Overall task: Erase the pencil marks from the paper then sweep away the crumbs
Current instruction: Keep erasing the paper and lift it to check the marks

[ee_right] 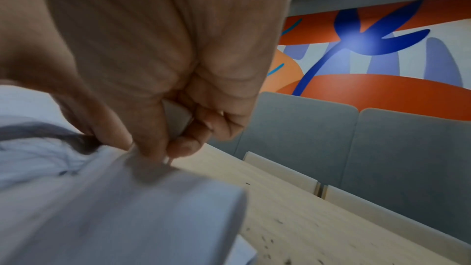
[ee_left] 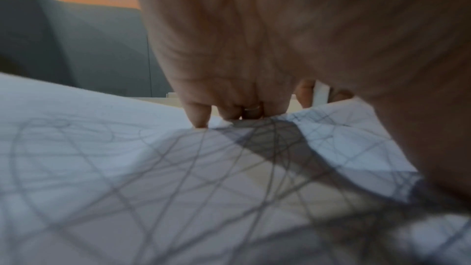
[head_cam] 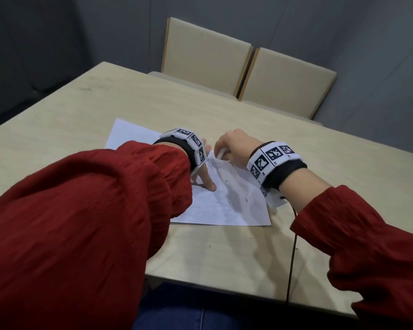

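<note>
- On the pale wooden table point(head_cam: 86, 110) lies one white sheet of paper point(head_cam: 224, 210), flat, its near corner toward the person.
- Grey pencil marks point(ee_left: 178, 168) cross the sheet in many looping, overlapping lines; the left wrist view shows them best, though blurred.
- One left hand point(head_cam: 204, 177) rests on the paper, fingers straight and a little apart, tips pressing down on the sheet; a ring shows on one finger in the wrist view.
- One right hand point(head_cam: 234, 146) sits at the far right edge of the sheet, fingers curled together round one white eraser point(head_cam: 221, 153), whose lower end touches the paper.
- From the right wrist view the eraser point(ee_right: 177, 120) is pinched between thumb and fingers, only a grey-white face of it showing.
- Dark crumbs point(head_cam: 246, 200) lie scattered, several on the sheet and a few on the bare table near its front edge; more specks show on the wood in the right wrist view. They are too small to count surely.
- Two beige chairs point(head_cam: 205, 53) stand side by side, touching, at the far side of the table.
- Two marker-patterned bands sit one on each wrist, and both sleeves are red.
</note>
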